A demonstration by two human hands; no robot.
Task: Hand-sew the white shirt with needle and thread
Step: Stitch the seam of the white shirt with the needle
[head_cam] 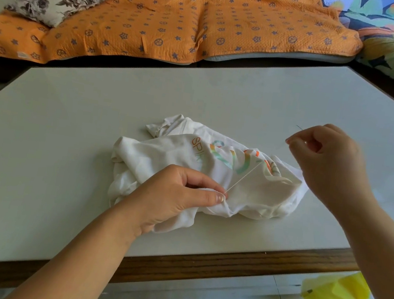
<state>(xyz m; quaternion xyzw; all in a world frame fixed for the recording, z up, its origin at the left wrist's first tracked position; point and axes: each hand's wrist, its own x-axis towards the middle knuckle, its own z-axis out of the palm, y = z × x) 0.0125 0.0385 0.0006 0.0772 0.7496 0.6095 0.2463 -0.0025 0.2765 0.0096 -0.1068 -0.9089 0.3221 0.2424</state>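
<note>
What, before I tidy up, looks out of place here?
What looks like a crumpled yellow bag lies on the floor by the table. The shirt is bunched, though the left hand pinches it and the right hand holds the thread taut.

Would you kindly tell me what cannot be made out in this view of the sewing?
All in the head view:
1. The needle: only a thin sliver shows beyond the right hand, whose curled fingers hide the rest.
2. Stitch point: the left hand, pinching the white shirt, covers where the thread enters.
3. Shirt print: folds hide most letters.
4. The yellow object below the table: blurred, unidentifiable.
</note>
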